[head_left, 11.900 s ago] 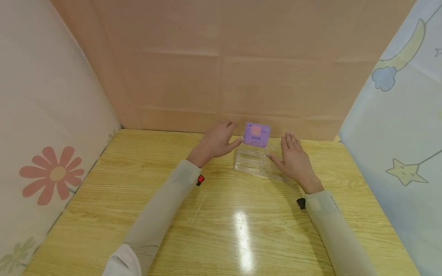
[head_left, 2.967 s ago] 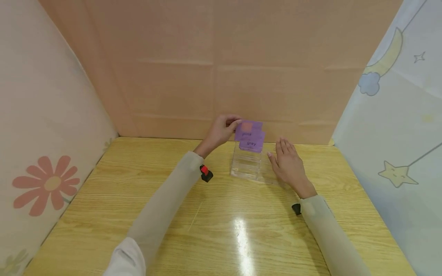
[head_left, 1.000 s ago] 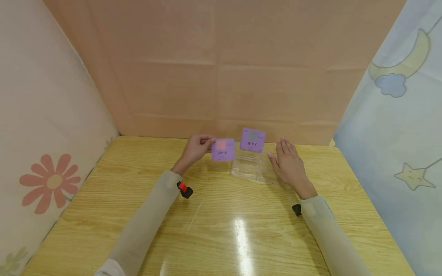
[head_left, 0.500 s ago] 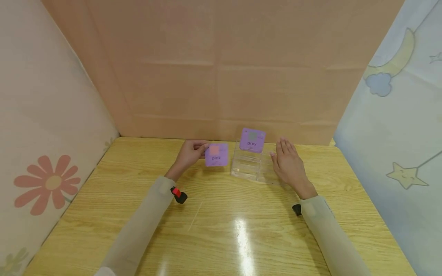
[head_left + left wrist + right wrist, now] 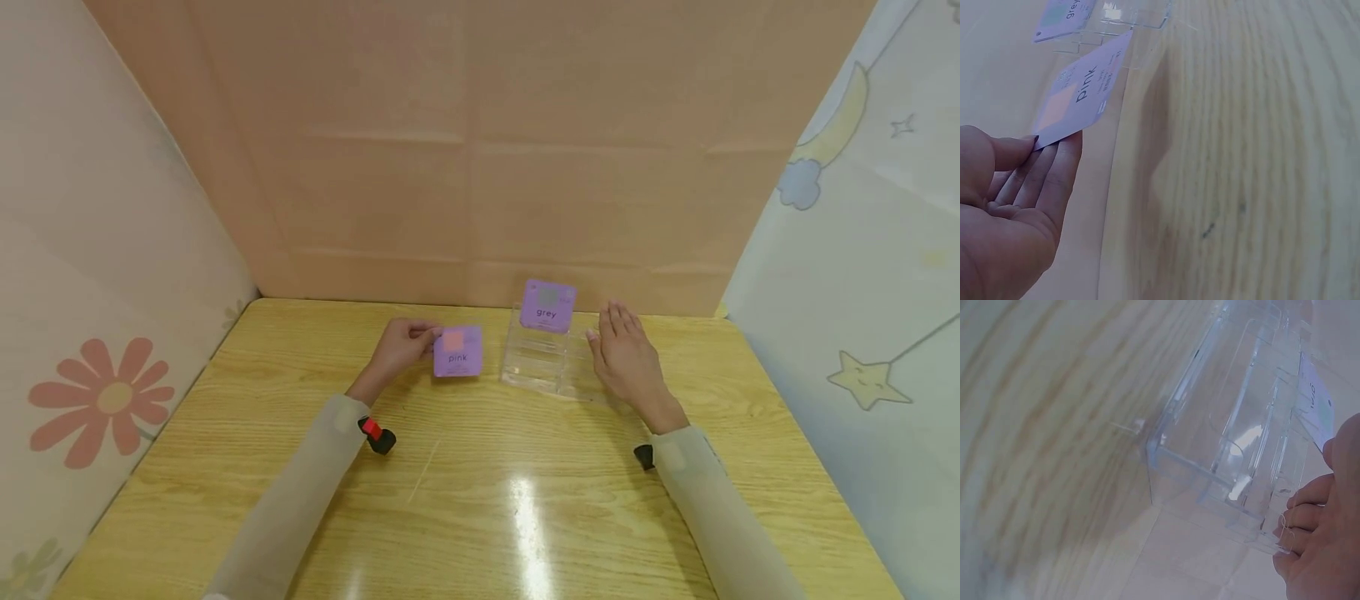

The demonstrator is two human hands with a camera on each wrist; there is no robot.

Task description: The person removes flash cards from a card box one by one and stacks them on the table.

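Note:
My left hand (image 5: 396,350) pinches a purple card (image 5: 458,352) printed "pink" by its left edge, between thumb and fingers. In the left wrist view the card (image 5: 1085,94) is held tilted above the wooden surface. To its right stands a clear tiered acrylic card stand (image 5: 534,364). A second purple card (image 5: 547,306), printed "grey", leans in the stand's top rear tier; the lower tiers show through as transparent. My right hand (image 5: 632,362) lies along the stand's right side with straight fingers, and the right wrist view shows its fingertips (image 5: 1297,515) against the clear plastic.
The wooden table (image 5: 465,500) ends at a brown paper backdrop (image 5: 480,167). Side panels with a flower print (image 5: 114,398) and a star print (image 5: 870,379) flank it. Black camera mounts sit at both wrists.
The left hand took the "pink" card from the stand's top, exposing the "grey" card behind it, and has carried it left and nearer. The right hand has stayed by the stand.

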